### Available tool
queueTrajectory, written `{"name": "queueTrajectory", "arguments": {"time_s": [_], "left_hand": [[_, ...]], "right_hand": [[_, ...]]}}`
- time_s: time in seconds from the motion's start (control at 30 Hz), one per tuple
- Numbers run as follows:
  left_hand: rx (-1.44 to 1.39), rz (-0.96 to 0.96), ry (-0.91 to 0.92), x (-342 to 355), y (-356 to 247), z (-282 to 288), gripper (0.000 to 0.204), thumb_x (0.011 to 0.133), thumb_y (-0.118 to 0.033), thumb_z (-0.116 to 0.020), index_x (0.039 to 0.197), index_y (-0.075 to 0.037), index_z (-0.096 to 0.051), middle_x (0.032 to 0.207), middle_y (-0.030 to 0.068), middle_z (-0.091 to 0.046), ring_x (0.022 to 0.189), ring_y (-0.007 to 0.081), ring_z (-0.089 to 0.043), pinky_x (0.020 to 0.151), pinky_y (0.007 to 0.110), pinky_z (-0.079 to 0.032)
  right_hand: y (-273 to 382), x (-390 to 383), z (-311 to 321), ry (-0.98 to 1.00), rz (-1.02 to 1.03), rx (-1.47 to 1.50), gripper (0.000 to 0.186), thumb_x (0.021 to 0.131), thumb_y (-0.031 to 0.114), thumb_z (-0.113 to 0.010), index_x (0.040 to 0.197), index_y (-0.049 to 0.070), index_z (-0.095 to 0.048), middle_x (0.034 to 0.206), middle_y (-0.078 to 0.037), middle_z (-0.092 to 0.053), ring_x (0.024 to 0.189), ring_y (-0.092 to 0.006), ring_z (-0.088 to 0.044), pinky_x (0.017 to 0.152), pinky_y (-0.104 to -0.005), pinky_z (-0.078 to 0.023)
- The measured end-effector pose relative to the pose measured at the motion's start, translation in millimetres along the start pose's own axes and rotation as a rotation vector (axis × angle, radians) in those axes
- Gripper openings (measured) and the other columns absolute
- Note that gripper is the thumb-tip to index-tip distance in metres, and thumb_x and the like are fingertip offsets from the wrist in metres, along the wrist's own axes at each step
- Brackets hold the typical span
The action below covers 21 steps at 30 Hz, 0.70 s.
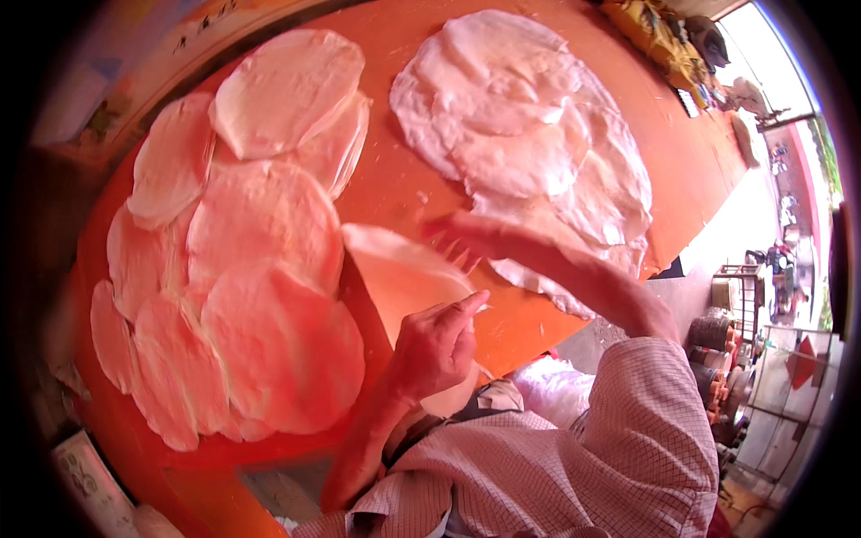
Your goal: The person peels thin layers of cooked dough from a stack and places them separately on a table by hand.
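Observation:
A thin, round, pale dough sheet [399, 269] is in front of me, its far part over the orange table and its lower part showing beneath my left hand. My left hand [437, 351] is closed over this sheet, thumb and forefinger pressed together near its right edge. My right hand [464, 237] hovers just beyond the sheet's upper right edge. Its fingers are slightly blurred but apart, with nothing seen in them. To the left, several similar dough sheets [265, 220] lie overlapping. Ahead and right spreads a pile of wrinkled, whiter sheets [520, 134], beside my right forearm.
The orange table [381, 152] carries both piles; its edge runs close to my body. Yellow bags [659, 45] lie at the far right corner. Beyond the right edge stand a metal rack [737, 296] and several stacked round containers [711, 334]. White plastic [552, 384] is by my waist.

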<state>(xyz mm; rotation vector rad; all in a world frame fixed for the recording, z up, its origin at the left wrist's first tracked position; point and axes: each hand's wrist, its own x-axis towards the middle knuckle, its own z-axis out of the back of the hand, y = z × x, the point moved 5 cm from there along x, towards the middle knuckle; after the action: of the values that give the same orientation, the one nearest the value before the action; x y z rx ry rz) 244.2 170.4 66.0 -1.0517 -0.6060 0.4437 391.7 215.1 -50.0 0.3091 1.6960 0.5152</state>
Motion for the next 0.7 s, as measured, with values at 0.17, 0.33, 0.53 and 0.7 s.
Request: {"name": "queueTrajectory", "arguments": {"time_s": [0.17,0.33,0.53,0.7], "left_hand": [[-0.037,-0.058,-0.001,-24,4,-19,0.037,0.075,0.005,-0.054,0.111,0.002,-0.057,0.085,0.0171,-0.065,0.071,0.0328,-0.064,0.063,0.039,-0.052],[0.068,-0.113,0.112,-22,-3,-23,0.042,0.073,0.004,-0.057,0.115,0.004,-0.054,0.081,0.0161,-0.063,0.068,0.0315,-0.063,0.059,0.037,-0.052],[-0.001,-0.170,-0.095,-25,-20,10,0.068,0.077,-0.018,-0.069,0.131,0.011,-0.037,0.087,0.0183,-0.063,0.071,0.0299,-0.063,0.062,0.037,-0.053],[0.056,-0.177,-0.314,-26,-18,37,0.063,0.082,-0.026,-0.067,0.128,0.010,-0.042,0.091,0.0207,-0.062,0.077,0.0326,-0.062,0.068,0.039,-0.052]], "right_hand": [[-37,4,-16,0.214,0.069,0.186,0.047,0.088,0.038,-0.058,0.120,0.003,-0.054,0.095,-0.010,-0.064,0.077,-0.0179,-0.062,0.065,-0.0312,-0.051],[-26,-4,-18,0.068,0.260,0.288,0.026,0.076,0.016,-0.071,0.097,0.003,-0.065,0.081,-0.003,-0.065,0.068,-0.0102,-0.062,0.056,-0.0263,-0.050],[114,-68,12,0.041,0.640,-0.026,0.022,0.076,0.004,-0.064,0.098,0.000,-0.065,0.101,-0.004,-0.065,0.082,-0.0113,-0.062,0.071,-0.0300,-0.052],[230,-155,109,-0.290,1.198,0.322,0.012,0.087,0.007,-0.055,0.096,0.001,-0.062,0.087,-0.006,-0.063,0.085,-0.0146,-0.062,0.071,-0.0275,-0.051]]}}
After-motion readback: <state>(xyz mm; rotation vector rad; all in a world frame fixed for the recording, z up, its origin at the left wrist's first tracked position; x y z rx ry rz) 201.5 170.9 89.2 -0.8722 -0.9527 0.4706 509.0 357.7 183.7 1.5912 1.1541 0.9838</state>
